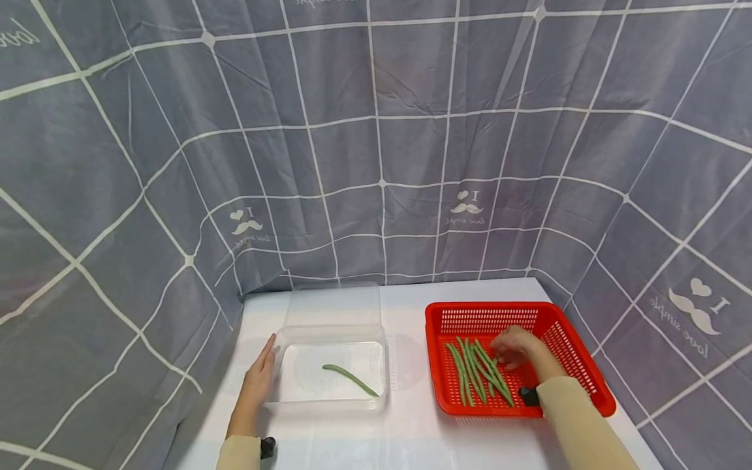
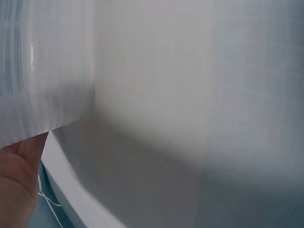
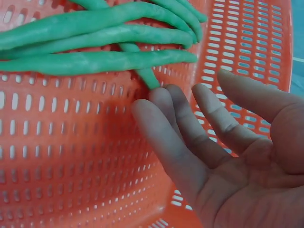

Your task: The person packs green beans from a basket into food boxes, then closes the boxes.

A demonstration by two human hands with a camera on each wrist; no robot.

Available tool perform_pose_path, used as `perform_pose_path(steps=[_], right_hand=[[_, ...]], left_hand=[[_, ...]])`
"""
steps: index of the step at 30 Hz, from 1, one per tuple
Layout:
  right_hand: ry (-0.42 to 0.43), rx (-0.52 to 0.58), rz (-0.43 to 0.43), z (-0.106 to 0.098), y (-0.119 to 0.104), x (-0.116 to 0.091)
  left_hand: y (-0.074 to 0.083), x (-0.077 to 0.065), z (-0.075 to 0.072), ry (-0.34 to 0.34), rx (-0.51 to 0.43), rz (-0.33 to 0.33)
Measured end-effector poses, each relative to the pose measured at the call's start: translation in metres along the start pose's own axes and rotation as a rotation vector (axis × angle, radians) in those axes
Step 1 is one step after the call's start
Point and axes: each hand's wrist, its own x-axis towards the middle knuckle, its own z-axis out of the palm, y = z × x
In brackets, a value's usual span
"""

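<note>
Right hand [image 1: 520,346], fingers apart, is at beans [image 3: 95,62] in red basket [image 1: 487,305] near tabletop [image 1: 411,434] right edge, likely picking; next needs a pinch.

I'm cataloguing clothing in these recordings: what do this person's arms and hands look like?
Both the left hand and right hand are gloveless. The left sleeve and right sleeve are pale cream, with a small black device beside each.

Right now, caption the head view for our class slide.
Left hand at a clear container, right hand in a red basket of green beans.
</note>
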Motion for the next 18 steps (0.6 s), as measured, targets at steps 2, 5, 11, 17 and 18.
perform_pose_path(steps=[2, 5, 11, 17, 18], right_hand=[[0.003, -0.012, -0.009, 0.003, 0.000, -0.001], [0.011, -0.026, -0.017, 0.006, 0.001, -0.001], [0.022, -0.038, -0.010, 0.016, 0.002, 0.003], [0.008, -0.096, -0.019, 0.023, -0.002, 0.005], [0.011, -0.108, -0.023, 0.024, -0.003, 0.005]], left_hand=[[-0.001, 0.001, 0.000, 0.000, -0.002, 0.000], [-0.002, 0.002, 0.000, 0.001, -0.006, 0.000], [-0.002, 0.002, 0.001, 0.010, 0.000, 0.002], [0.000, 0.000, 0.000, 0.008, 0.007, 0.005], [0.000, 0.000, 0.000, 0.008, 0.008, 0.005]])
